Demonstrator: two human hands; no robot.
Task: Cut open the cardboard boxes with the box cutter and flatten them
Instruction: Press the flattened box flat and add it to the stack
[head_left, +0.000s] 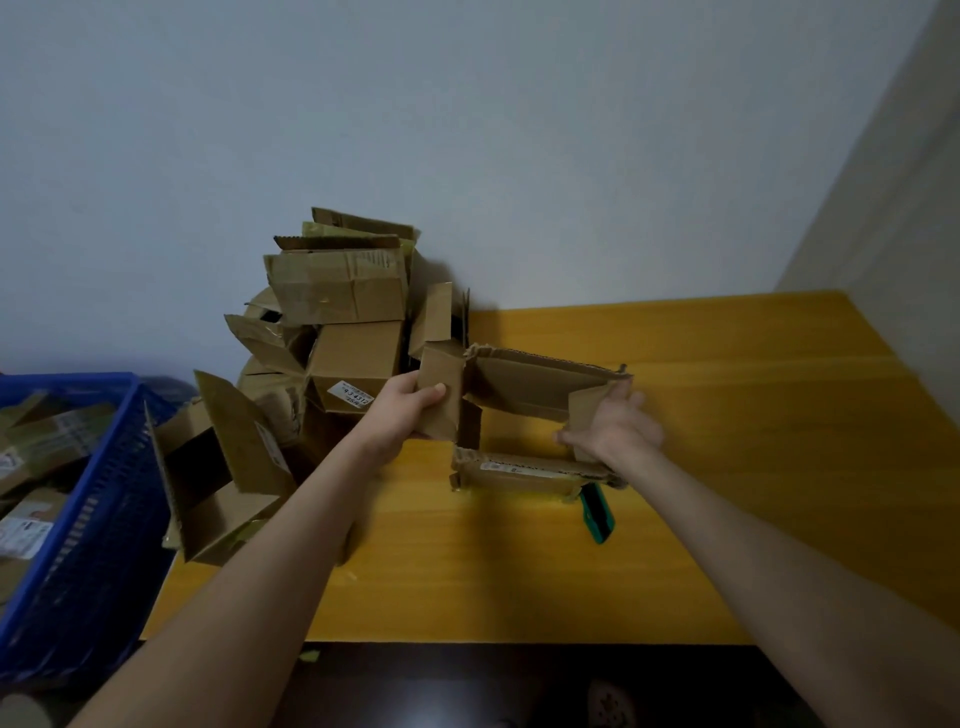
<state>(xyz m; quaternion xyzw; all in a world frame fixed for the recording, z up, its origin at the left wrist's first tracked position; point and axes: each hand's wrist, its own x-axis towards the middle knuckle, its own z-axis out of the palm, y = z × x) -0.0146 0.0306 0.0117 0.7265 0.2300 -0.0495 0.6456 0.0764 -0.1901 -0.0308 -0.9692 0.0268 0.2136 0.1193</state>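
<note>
Head view: left grip (415, 408) and right grip (618, 426) each curled round opposite end flaps of the cardboard box (524, 387).

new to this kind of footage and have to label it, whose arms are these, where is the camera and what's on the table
There is no machine here: the arms belong to a person, and the single picture comes from a camera worn on their head, looking forward and down. The left hand and right hand each grip one end of a brown cardboard box, already opened up, above a yellow wooden table. A green and black box cutter lies on the table by the box's near right corner. A pile of brown cardboard boxes sits at the left, beside a blue plastic crate holding more cardboard.
</note>
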